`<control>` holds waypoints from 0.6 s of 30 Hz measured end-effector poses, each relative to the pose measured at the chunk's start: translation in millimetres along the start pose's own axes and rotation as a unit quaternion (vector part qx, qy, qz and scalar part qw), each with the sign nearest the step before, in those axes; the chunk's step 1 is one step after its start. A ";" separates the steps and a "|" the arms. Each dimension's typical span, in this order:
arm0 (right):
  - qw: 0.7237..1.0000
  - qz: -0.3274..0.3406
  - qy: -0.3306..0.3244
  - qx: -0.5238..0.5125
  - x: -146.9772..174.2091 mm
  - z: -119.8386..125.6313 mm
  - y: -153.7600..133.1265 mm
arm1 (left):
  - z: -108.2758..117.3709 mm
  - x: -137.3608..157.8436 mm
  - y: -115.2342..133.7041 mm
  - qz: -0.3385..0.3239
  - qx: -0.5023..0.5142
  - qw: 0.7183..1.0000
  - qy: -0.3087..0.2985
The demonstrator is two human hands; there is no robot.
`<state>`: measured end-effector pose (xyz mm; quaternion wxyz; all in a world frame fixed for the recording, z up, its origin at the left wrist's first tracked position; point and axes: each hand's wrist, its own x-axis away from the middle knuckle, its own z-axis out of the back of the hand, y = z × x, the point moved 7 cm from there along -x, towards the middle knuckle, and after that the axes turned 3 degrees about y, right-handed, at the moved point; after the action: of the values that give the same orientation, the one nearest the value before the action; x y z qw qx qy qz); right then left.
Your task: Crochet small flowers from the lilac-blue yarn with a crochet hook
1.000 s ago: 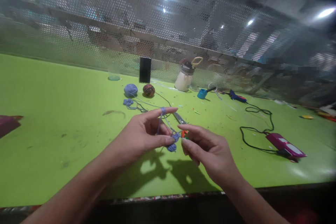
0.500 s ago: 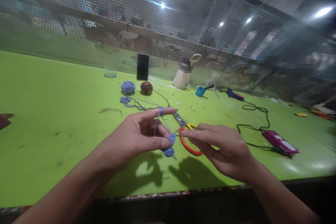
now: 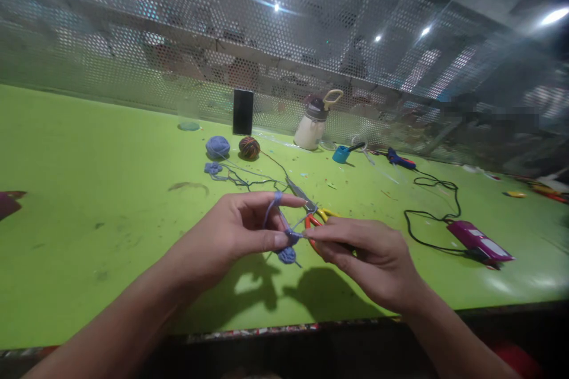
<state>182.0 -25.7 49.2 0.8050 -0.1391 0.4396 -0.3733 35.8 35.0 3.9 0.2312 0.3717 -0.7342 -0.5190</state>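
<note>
My left hand [image 3: 242, 228] pinches a small blue-purple crochet piece [image 3: 287, 254] between thumb and fingers. Yarn [image 3: 278, 197] from the piece wraps around its outstretched index finger. My right hand [image 3: 367, 251] is closed on a thin crochet hook [image 3: 300, 235], mostly hidden by the fingers, whose tip meets the top of the piece. Behind the right fingers lie scissors [image 3: 311, 222] with red and yellow handles, partly covered. Farther back are a blue-purple yarn ball [image 3: 217, 147], a dark multicoloured yarn ball [image 3: 249, 148] and a small crocheted flower [image 3: 213, 168].
On the green table [image 3: 111, 189] stand a phone-like dark panel [image 3: 243, 112], a pale bottle [image 3: 310, 130] and a blue tape roll [image 3: 341, 154]. A blue glue gun [image 3: 400, 159] lies at the back right; a black cable runs near a purple device [image 3: 480, 241]. A perforated screen [image 3: 200, 41] rises behind.
My left index finger has dipped slightly, and my right hand has shifted down and left, covering more of the red scissor handle. The crochet piece's upper part has tilted.
</note>
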 end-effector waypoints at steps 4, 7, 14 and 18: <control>0.985 -0.112 0.030 -0.125 7.8 -10.0 20.7 | 2.7 -2.7 -5.7 0.011 -0.007 1.000 0.013; 0.944 -0.209 0.043 -0.252 16.0 -22.6 37.7 | 1.1 -3.8 -11.4 0.028 -0.009 1.000 0.004; 0.884 -0.322 0.015 -0.339 16.2 -36.7 45.2 | -0.5 -3.9 -8.9 0.012 -0.002 1.000 0.011; 0.892 -0.322 -0.038 -0.316 9.1 -33.9 41.2 | -2.0 -4.0 -7.5 0.014 -0.003 1.000 -0.003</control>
<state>177.2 -0.7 1.5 0.5700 -0.5344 0.4349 -0.4477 42.1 35.6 -2.2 0.2371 0.3590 -0.7387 -0.5188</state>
